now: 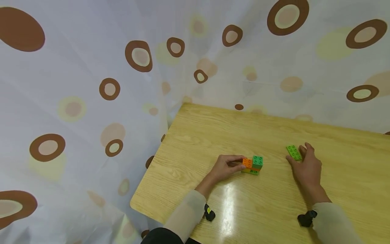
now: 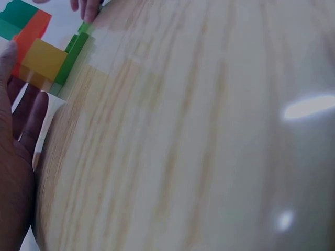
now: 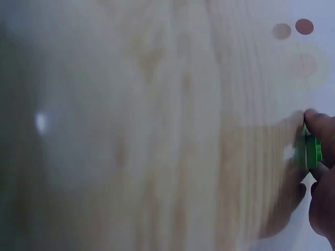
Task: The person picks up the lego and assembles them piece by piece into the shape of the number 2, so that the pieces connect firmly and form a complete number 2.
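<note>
My left hand (image 1: 224, 167) pinches the left end of a small stack of toy building bricks, its fingers at the orange brick (image 1: 247, 163). On top of that stack, at the right, sits a green brick (image 1: 257, 162). A yellow brick (image 2: 45, 58) and a flat green brick (image 2: 70, 61) form the lower part, seen in the left wrist view. Further right, my right hand (image 1: 307, 169) holds a flat light green brick (image 1: 294, 153) between thumb and fingers, low over the table. In the right wrist view the fingers partly cover this green brick (image 3: 313, 151).
The wooden table (image 1: 182, 159) has a rounded left corner and a glossy reflection near its front. Behind it and to the left hangs a white sheet (image 1: 91, 44) patterned with brown rings and pale dots.
</note>
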`<state>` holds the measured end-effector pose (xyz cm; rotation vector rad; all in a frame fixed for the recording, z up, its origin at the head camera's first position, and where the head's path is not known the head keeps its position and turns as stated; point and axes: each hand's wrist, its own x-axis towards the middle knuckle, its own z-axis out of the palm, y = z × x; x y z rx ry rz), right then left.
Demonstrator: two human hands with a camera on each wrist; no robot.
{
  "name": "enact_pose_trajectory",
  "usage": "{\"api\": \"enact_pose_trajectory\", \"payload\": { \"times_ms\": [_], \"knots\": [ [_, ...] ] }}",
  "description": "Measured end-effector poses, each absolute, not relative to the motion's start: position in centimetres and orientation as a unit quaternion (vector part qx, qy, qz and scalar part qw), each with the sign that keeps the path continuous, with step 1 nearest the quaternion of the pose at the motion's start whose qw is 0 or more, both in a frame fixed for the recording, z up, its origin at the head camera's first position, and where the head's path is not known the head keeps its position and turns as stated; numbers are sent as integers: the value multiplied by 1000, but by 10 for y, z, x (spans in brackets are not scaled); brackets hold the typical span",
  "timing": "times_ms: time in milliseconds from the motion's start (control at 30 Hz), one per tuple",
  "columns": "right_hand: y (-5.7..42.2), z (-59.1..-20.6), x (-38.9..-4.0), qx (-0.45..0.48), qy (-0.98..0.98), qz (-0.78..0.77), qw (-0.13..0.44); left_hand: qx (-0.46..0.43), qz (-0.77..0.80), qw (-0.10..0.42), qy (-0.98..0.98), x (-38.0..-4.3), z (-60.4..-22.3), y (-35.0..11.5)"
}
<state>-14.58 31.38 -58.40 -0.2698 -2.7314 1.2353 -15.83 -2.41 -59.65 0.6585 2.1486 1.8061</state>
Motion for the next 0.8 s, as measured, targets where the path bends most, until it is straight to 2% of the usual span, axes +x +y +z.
{"api": "enact_pose_trajectory", "payload": {
  "times_ms": [133,300,600,800],
  "knots": [
    [312,-588,-149,-108,-901,408,100,224,623,129,738,-158,-597,-24],
    [309,-582,-146,-79,-901,414,104,226,609,128,749,-160,-596,-24],
    [272,-531,-140,105,-841,520,106,227,617,129,742,-161,-597,-23],
    [245,-503,-138,209,-822,523,86,228,614,128,744,-160,-600,-24]
  ]
}}
